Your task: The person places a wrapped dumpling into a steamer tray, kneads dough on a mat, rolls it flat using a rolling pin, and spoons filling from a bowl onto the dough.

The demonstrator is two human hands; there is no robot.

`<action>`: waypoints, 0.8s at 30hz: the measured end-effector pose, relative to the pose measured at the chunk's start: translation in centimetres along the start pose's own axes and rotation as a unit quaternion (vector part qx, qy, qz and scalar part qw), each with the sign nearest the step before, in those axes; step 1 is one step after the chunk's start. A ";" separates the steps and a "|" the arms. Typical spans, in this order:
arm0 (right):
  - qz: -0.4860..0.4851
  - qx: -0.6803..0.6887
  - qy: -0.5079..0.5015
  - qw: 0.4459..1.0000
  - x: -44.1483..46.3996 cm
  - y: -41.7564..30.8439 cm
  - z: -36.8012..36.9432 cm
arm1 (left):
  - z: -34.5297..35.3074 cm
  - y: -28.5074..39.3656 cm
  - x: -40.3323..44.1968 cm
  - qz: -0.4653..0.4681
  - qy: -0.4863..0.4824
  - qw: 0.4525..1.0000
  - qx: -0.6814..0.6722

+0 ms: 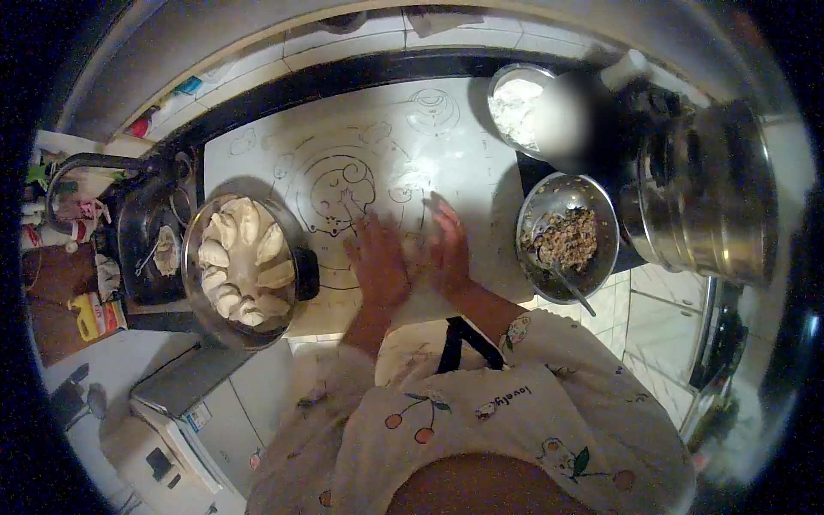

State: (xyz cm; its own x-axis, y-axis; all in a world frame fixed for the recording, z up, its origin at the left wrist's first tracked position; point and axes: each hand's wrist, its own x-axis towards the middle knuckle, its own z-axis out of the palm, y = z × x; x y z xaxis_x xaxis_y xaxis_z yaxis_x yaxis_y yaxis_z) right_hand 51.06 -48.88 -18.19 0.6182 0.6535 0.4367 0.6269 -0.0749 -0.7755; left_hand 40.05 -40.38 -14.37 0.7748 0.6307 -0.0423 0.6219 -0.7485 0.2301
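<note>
Both hands are over the lower middle of a white mat [481, 163] printed with line drawings. My left hand [378, 257] has its fingers apart and holds nothing that I can see. Close to its right, my right hand [448, 245] is also spread, with nothing visible in it. To the left stands a round pan [196, 296] with several pale folded dumplings [249, 225] arranged in a ring. On the right, a metal bowl [533, 196] contains chopped brown filling [573, 236] and a spoon [573, 287]. White flour [516, 105] fills a smaller bowl behind it.
A tall metal pot [712, 193] stands at the far right. At the left are a black sink [150, 283] and a curved faucet [94, 160]. The pan's dark handle [306, 274] points towards my left hand. A tiled wall [343, 51] runs behind the mat.
</note>
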 end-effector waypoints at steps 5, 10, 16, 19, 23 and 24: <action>0.049 0.006 -0.002 0.999 -0.5 0.5 0.4 | 0.7 0.6 -3.4 -0.002 -0.018 1.000 0.014; -0.014 -0.004 0.013 1.000 -0.3 0.6 0.4 | 1.4 -3.5 9.5 -0.065 0.142 0.986 0.052; 0.049 0.039 0.032 0.998 -0.6 0.9 0.4 | -0.3 0.3 0.5 0.009 -0.018 0.999 0.048; 0.050 0.054 0.037 0.997 -0.7 1.0 0.6 | 1.4 0.9 -3.6 0.052 -0.008 0.995 0.080; 0.012 0.018 0.027 0.999 -0.3 0.7 -0.2 | 0.7 -1.0 4.1 0.032 0.013 0.998 0.050; -0.001 0.006 0.023 1.000 -0.3 0.3 -0.3 | -0.5 -1.3 7.2 -0.005 0.056 0.998 0.030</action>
State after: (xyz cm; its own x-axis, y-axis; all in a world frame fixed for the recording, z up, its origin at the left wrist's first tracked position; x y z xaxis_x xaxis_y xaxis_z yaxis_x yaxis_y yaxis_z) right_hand 51.21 -49.36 -18.41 0.6381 0.6188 0.4581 0.6221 -0.0638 -0.7804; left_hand 44.77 -34.78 -14.52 0.7526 0.6553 0.0645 0.6384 -0.7501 0.1724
